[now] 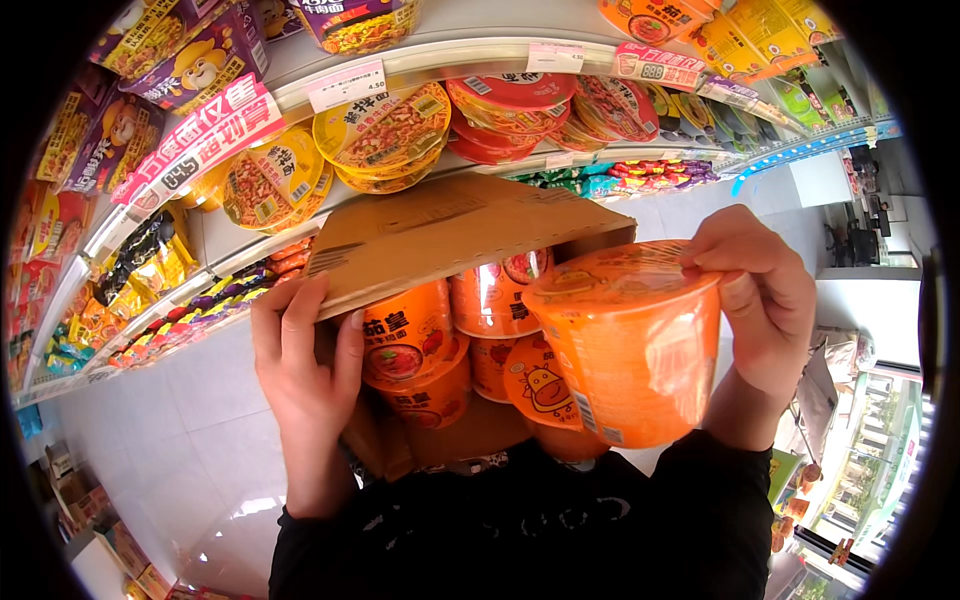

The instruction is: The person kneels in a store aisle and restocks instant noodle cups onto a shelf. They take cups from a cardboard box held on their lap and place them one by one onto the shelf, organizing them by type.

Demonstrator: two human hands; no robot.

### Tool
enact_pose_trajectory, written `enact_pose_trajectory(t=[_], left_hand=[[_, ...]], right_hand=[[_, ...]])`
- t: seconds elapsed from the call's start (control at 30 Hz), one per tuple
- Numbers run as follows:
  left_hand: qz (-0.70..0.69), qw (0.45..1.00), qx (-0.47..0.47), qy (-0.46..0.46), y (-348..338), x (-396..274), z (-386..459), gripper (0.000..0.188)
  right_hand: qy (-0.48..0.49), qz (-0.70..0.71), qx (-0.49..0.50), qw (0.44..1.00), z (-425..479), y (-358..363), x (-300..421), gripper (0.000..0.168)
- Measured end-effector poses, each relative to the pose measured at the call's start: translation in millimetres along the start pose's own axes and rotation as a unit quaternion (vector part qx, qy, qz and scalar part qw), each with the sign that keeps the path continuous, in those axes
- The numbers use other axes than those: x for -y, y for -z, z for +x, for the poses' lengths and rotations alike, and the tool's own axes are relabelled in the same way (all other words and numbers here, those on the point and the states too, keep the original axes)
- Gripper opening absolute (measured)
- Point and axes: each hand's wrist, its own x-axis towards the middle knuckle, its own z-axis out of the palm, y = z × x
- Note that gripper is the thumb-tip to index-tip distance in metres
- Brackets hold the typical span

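Note:
Between thumb and fingers, my right hand (765,300) grips the rim of an orange instant-noodle tub (637,352) wrapped in clear film. The tub is tilted slightly, in front of the right side of an opened cardboard box (465,225). My left hand (307,360) pinches the left edge of the box's flap, thumb beneath and fingers on the outer side. Inside the box, several matching orange tubs (405,337) are stacked; one tub lid (544,382) with a cartoon cow faces me. The held tub hides part of the box's right side.
Ahead, a curved store shelf (465,52) carries price tags and purple noodle tubs (195,60). Below it are yellow noodle bowls (386,135) and red noodle bowls (510,105). Bagged snacks (195,307) fill the lower tier. Grey floor tiles (202,427) show at left, a window (870,457) at right.

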Motion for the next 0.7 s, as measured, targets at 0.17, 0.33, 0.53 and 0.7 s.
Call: enact_pose_trajectory(t=[0.17,0.33,0.53,0.7], left_hand=[[-0.003,1.0,0.004,0.006,0.1,-2.5,1.1,0.041],[0.0,1.0,0.0,0.006,0.1,-2.1,0.5,0.044],[-0.003,1.0,0.005,0.001,-0.4,-3.0,1.9,0.046],[0.003,1.0,0.004,0.002,0.2,-3.3,2.7,0.046]], right_hand=[[0.014,-0.158,-0.021,0.987,0.7,-25.7,-14.5,0.006],[0.167,-0.286,-0.026,0.943,-7.7,-46.1,-24.7,0.021],[0.167,-0.263,-0.049,0.949,-23.6,-40.6,-50.7,0.022],[0.188,-0.253,-0.061,0.947,-19.4,-42.6,-51.4,0.038]])
